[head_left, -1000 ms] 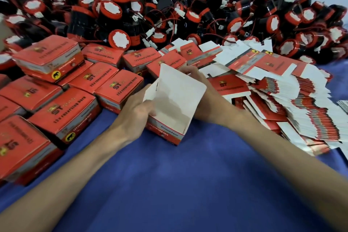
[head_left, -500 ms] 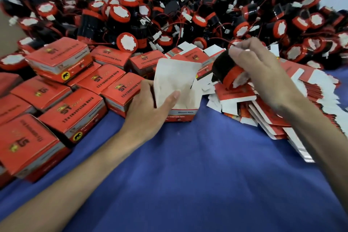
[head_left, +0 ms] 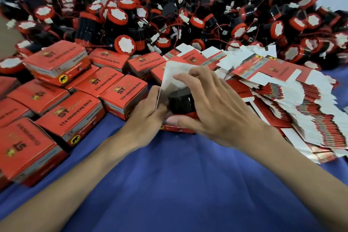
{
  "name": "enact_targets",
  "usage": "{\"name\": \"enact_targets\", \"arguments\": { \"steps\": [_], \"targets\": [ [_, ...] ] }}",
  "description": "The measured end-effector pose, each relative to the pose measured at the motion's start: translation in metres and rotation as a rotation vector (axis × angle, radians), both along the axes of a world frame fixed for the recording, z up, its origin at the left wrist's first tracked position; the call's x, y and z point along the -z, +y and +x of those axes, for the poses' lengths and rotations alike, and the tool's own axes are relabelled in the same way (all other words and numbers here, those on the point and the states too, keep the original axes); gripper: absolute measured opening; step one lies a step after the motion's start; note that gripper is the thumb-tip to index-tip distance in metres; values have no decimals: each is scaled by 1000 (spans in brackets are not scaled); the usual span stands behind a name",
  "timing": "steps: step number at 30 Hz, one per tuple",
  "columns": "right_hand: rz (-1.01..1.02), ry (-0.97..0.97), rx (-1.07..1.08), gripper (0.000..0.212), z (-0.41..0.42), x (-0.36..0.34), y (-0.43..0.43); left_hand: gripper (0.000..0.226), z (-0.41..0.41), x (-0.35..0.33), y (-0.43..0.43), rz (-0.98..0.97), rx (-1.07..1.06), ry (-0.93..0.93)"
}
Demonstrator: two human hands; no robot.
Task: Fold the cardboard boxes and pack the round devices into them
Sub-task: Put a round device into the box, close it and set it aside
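Observation:
An open red cardboard box [head_left: 178, 129] stands on the blue cloth at centre, its white lid flap [head_left: 173, 79] raised. My left hand [head_left: 146, 117] grips the box's left side by the flap. My right hand [head_left: 212, 103] holds a round black-and-red device [head_left: 180, 102] sitting in the box's opening, thumb under it and fingers over the top. A large heap of round devices [head_left: 169, 24] fills the back. Flat unfolded boxes [head_left: 291, 100] lie fanned out at the right.
Closed red boxes [head_left: 75, 111] are stacked in rows on the left, some two high. The blue cloth [head_left: 178, 184] covers the table in front of my arms. Loose flat cartons [head_left: 197, 56] lie just behind the open box.
My right hand picked a round device from the heap and brought it left and down into the open box. My left hand kept hold of the box.

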State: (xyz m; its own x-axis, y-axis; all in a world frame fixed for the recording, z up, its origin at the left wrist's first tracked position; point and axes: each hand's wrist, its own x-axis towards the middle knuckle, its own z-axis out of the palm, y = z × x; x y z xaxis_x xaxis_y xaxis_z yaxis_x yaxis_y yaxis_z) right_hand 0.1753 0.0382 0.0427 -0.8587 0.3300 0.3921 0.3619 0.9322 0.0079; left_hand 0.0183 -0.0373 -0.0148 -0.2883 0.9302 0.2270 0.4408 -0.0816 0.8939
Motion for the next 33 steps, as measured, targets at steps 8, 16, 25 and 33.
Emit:
{"name": "enact_targets", "arguments": {
  "steps": [8, 16, 25, 33],
  "targets": [
    [-54, -299, 212, 78, 7, -10, -3, 39, 2, -1, 0, 3, 0, -23],
    [100, -57, 161, 77, 8, -29, 1, 57, 4, -1, 1, 13, 10, 130],
    [-53, -73, 32, 74, 1, -19, -4, 15, -2, 6, -1, -18, 15, 161],
    [-124, -127, 159, 63, 2, -18, -6, 56, -1, 0, -5, 9, 65, 117]
  ]
}}
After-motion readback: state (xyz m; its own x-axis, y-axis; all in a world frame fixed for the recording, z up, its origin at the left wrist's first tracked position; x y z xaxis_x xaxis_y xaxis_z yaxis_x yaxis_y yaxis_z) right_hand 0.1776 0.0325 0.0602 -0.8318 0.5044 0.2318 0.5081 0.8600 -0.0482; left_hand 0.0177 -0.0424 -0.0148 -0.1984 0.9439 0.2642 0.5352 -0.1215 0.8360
